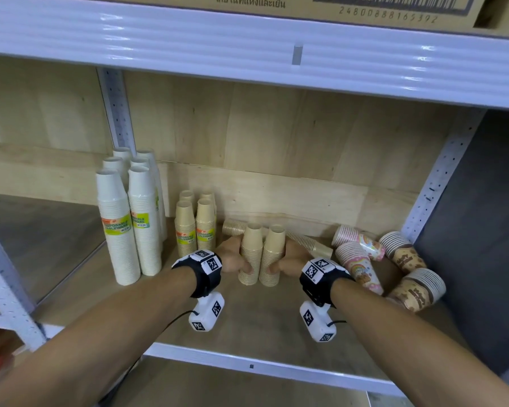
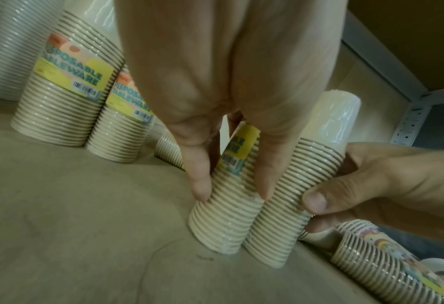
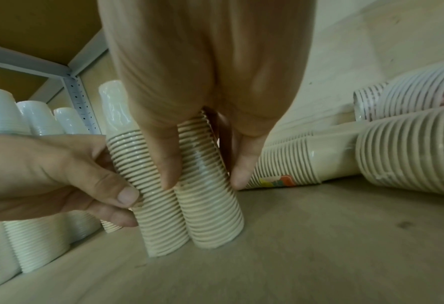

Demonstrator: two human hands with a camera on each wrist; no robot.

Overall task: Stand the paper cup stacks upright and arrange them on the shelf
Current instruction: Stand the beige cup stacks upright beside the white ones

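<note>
Two beige paper cup stacks stand upright side by side, mouths down, on the middle of the wooden shelf board [image 1: 262, 324]. My left hand [image 1: 241, 261] grips the left stack [image 1: 251, 254] between thumb and fingers, which shows up close in the left wrist view, where the left hand [image 2: 231, 193] pinches its stack [image 2: 223, 224]. My right hand [image 1: 279, 259] grips the right stack [image 1: 273, 257]. In the right wrist view, that hand [image 3: 203, 182] holds its stack [image 3: 213, 216]. The two stacks touch each other.
Tall white stacks [image 1: 121, 230] and shorter beige stacks [image 1: 196, 227] stand upright at the left. Behind my hands lie two beige stacks [image 1: 306, 242]. Pink patterned stacks [image 1: 359, 265] and brown patterned stacks [image 1: 420, 289] lie at the right by the post [image 1: 441, 177]. An upper shelf beam [image 1: 247, 48] hangs overhead.
</note>
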